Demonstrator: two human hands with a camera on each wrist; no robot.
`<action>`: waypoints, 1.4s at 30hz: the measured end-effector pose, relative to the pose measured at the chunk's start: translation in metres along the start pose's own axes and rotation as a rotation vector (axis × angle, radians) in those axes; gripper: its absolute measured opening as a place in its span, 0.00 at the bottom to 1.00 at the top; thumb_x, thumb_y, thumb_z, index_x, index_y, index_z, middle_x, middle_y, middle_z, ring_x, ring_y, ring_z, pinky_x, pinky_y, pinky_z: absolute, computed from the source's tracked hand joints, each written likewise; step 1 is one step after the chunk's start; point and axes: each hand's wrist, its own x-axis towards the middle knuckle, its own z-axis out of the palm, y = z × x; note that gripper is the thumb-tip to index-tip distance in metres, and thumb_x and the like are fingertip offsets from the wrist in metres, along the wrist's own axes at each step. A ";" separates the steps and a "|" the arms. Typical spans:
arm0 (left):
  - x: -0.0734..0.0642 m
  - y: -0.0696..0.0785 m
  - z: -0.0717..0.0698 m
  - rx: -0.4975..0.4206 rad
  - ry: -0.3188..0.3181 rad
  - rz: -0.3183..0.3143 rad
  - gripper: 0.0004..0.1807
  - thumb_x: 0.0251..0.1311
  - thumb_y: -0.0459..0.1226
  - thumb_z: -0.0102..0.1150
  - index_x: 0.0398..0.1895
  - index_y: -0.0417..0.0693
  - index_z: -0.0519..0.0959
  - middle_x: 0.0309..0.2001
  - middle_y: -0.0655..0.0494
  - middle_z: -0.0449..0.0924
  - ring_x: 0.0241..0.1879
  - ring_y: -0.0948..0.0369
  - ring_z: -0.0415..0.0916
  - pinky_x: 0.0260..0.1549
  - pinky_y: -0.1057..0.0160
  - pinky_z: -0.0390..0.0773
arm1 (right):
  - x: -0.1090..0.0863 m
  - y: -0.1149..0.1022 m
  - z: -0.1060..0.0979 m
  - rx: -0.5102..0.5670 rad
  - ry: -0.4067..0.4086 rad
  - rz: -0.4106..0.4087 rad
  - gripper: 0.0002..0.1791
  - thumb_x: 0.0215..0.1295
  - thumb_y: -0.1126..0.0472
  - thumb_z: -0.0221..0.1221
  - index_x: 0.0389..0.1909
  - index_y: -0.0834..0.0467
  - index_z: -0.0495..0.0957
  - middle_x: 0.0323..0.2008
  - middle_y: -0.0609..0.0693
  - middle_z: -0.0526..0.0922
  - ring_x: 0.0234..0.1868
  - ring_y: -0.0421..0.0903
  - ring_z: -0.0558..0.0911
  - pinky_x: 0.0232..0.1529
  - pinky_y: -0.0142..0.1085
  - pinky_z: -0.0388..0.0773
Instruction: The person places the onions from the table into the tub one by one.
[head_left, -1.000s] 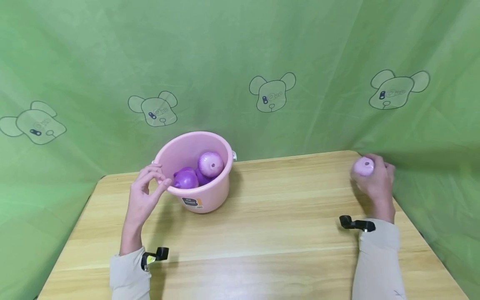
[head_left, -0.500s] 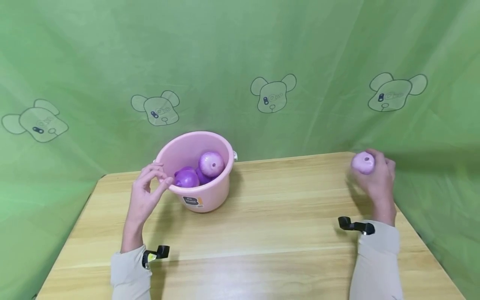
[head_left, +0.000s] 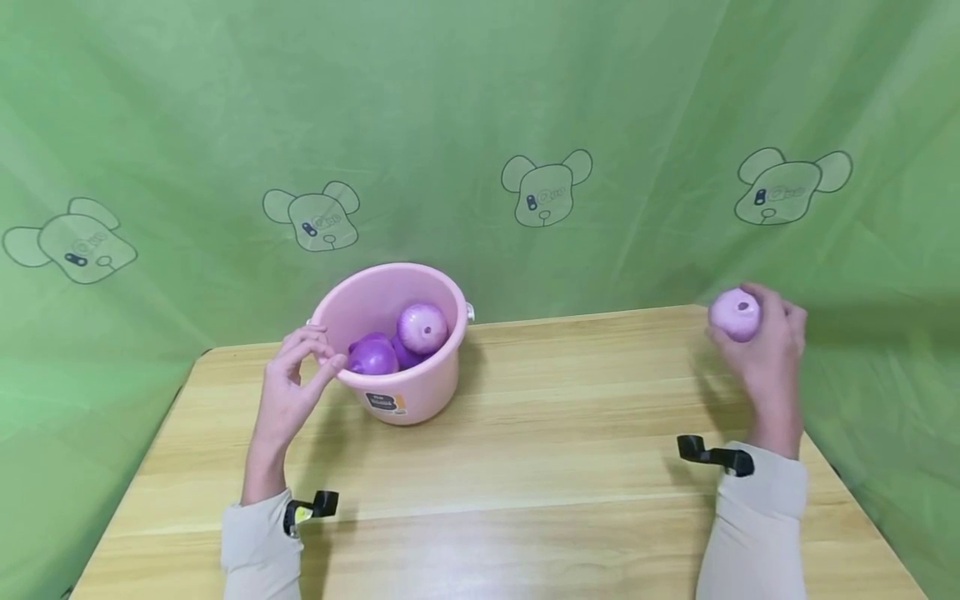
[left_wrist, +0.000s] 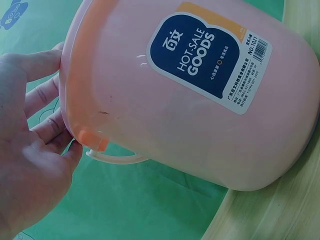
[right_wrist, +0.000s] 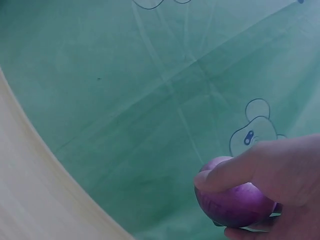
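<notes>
At the table's far right corner, my right hand (head_left: 768,346) holds a purple onion (head_left: 735,315) above the surface, its root end showing. The right wrist view has the thumb (right_wrist: 212,181) across the onion (right_wrist: 235,202); part of it is hidden by the hand. My left hand (head_left: 296,383) grips the near-left rim of a pink bucket (head_left: 416,398). Seen from the left wrist, its fingers (left_wrist: 47,92) meet the rim beside the handle joint. Inside the bucket lie several more purple onions, among them a pale one (head_left: 422,328) and a darker one (head_left: 373,355).
The wooden table (head_left: 540,450) has a green cloth (head_left: 622,100) with bear-head outlines behind it and along its sides. The bucket stands near the back edge, left of centre. Its white handle (left_wrist: 120,159) hangs at the side.
My right hand has lifted the onion a little and shifted slightly to the right. The left hand stays at the rim, and the bucket and the onions in it stay put.
</notes>
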 end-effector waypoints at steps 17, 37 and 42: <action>-0.002 0.000 -0.001 0.000 0.010 -0.013 0.05 0.58 0.20 0.66 0.31 0.30 0.79 0.45 0.54 0.78 0.66 0.51 0.65 0.76 0.53 0.57 | -0.008 -0.027 -0.009 0.034 0.112 -0.027 0.45 0.59 0.64 0.72 0.77 0.45 0.63 0.75 0.59 0.57 0.71 0.60 0.61 0.72 0.61 0.60; -0.001 -0.001 0.000 -0.003 0.005 0.000 0.05 0.58 0.21 0.66 0.29 0.32 0.79 0.44 0.54 0.79 0.66 0.50 0.65 0.76 0.53 0.58 | -0.022 -0.054 -0.011 0.096 0.216 -0.169 0.45 0.56 0.66 0.74 0.73 0.38 0.69 0.71 0.50 0.67 0.67 0.48 0.65 0.74 0.47 0.55; -0.001 -0.001 0.000 -0.003 0.002 -0.003 0.05 0.58 0.20 0.66 0.29 0.32 0.79 0.44 0.53 0.79 0.66 0.50 0.65 0.76 0.52 0.57 | -0.024 -0.058 -0.008 0.112 0.202 -0.202 0.45 0.56 0.65 0.74 0.73 0.38 0.69 0.71 0.49 0.68 0.66 0.47 0.66 0.74 0.46 0.57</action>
